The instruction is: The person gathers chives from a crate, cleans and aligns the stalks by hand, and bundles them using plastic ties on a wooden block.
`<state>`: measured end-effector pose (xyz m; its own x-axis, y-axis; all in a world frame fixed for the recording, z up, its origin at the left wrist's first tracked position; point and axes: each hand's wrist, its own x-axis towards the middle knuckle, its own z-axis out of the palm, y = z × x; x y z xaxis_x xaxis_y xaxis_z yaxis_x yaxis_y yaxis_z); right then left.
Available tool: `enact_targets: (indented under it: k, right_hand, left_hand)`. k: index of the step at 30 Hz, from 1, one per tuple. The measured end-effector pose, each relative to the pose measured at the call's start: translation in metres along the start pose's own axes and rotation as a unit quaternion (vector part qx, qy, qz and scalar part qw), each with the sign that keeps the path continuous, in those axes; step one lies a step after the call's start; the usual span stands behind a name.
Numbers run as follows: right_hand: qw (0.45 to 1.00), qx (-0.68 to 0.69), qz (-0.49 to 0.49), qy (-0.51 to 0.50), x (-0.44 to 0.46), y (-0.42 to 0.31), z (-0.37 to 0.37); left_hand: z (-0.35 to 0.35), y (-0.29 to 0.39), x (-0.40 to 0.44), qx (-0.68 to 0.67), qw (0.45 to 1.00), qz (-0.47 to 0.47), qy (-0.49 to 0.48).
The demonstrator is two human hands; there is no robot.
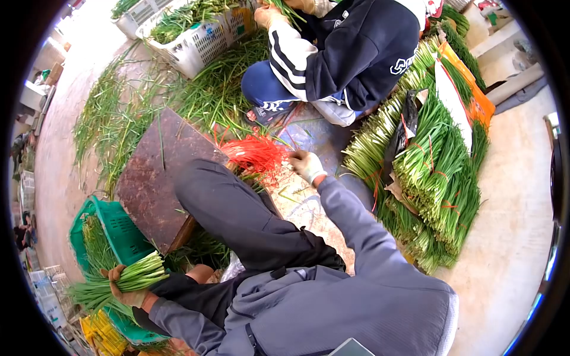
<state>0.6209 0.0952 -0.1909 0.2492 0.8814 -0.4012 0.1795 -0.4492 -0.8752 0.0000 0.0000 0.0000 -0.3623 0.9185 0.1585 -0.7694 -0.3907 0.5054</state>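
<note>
My left hand [126, 289], gloved with bare fingertips, is wrapped round a bunch of garlic chives [145, 271], pale cut ends pointing right. The bunch is over a green plastic basket [124, 228] that holds more greens. My right hand [307, 167], also gloved, reaches forward beside a heap of red tie strips [255, 153]. Its fingers are pinched together; what they hold, if anything, is too small to make out. A dark board [163, 172] with a few green scraps on it lies in front of my bent leg.
A person [350, 53] crouches ahead, hands at a white crate [202, 44] of greens. Loose leaves [119, 113] litter the floor on the left. Stacked chive bundles [430, 172], some tied in red, stand on the right by an orange sack [482, 107]. A yellow basket [102, 334] is lower left.
</note>
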Motion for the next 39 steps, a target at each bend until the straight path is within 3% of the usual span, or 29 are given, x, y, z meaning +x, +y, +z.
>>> enact_targets:
  k: [2, 3, 5, 9, 11, 12, 15, 16, 18, 19, 21, 23, 24, 25, 28, 31, 33, 34, 35, 37, 39]
  right_hand:
    - [0.955, -0.285, -0.005, 0.085, 0.025, 0.096, -0.004]
    - [0.967, -0.243, 0.064, 0.049, 0.061, 0.143, -0.046]
    - [0.961, -0.275, 0.020, 0.031, 0.031, 0.124, -0.028]
    - [0.944, -0.327, 0.027, 0.030, 0.080, 0.122, 0.020]
    - [0.909, -0.414, 0.038, 0.026, 0.102, 0.134, 0.033]
    - [0.903, -0.428, 0.033, -0.013, 0.104, 0.124, 0.034]
    - [0.915, -0.403, -0.019, 0.021, 0.111, 0.170, 0.029]
    - [0.914, -0.405, -0.029, -0.013, 0.099, 0.173, 0.012]
    - [0.880, -0.471, 0.062, 0.009, 0.084, 0.190, -0.025]
    - [0.890, -0.452, 0.018, 0.063, 0.070, 0.209, -0.055]
    - [0.857, -0.477, 0.191, 0.041, 0.036, 0.186, -0.106]
    - [0.901, -0.374, 0.218, 0.012, 0.018, 0.230, -0.160]
    - [0.947, -0.145, 0.280, 0.056, -0.001, 0.207, -0.165]
    - [0.937, 0.094, 0.323, 0.097, -0.022, 0.171, -0.167]
    - [0.885, 0.390, 0.256, -0.008, -0.044, 0.106, -0.158]
    - [0.881, 0.433, 0.177, -0.074, -0.058, 0.020, -0.122]
    - [0.865, 0.466, 0.072, -0.172, -0.058, -0.037, -0.101]
    - [0.867, 0.476, 0.067, -0.133, -0.060, -0.055, -0.085]
    - [0.872, 0.460, 0.013, -0.168, -0.057, -0.076, -0.077]
    - [0.894, 0.422, -0.029, -0.144, -0.062, -0.117, -0.053]
    - [0.861, 0.455, -0.090, -0.211, -0.059, -0.164, -0.022]
  left_hand:
    - [0.014, 0.015, -0.003, 0.021, 0.999, 0.002, 0.034]
    - [-0.012, -0.039, -0.007, -0.002, 0.998, -0.006, 0.063]
    - [0.001, -0.032, -0.010, 0.008, 0.997, -0.027, 0.067]
    - [0.002, -0.032, 0.010, 0.035, 0.996, -0.008, 0.086]
    - [-0.005, -0.033, 0.013, 0.033, 0.996, -0.014, 0.082]
    - [-0.007, -0.034, 0.016, 0.027, 0.997, -0.022, 0.071]
    - [0.004, -0.041, 0.018, 0.035, 0.996, -0.029, 0.071]
    - [0.002, -0.040, 0.018, 0.020, 0.997, -0.027, 0.066]
    - [0.007, -0.044, 0.017, 0.025, 0.996, -0.012, 0.085]
    - [0.009, -0.048, 0.017, 0.032, 0.994, 0.002, 0.101]
    - [0.012, -0.051, 0.016, 0.043, 0.995, 0.007, 0.089]
    - [0.012, -0.054, 0.019, 0.020, 0.997, -0.006, 0.073]
    - [0.015, -0.056, 0.018, 0.014, 0.998, -0.007, 0.057]
    - [0.014, -0.057, 0.017, 0.008, 0.998, -0.011, 0.056]
    - [0.010, -0.056, 0.020, 0.000, 0.999, -0.024, 0.038]
    - [0.021, -0.059, 0.021, -0.012, 0.999, -0.031, 0.027]
    - [0.023, -0.058, 0.021, -0.035, 0.999, -0.023, 0.028]
    - [0.024, -0.051, 0.020, -0.048, 0.998, -0.029, 0.003]
    - [0.023, -0.049, 0.021, -0.066, 0.997, -0.031, -0.024]
    - [0.035, -0.044, 0.012, -0.071, 0.997, 0.003, -0.012]
    - [0.038, -0.039, 0.007, -0.058, 0.998, 0.019, 0.017]
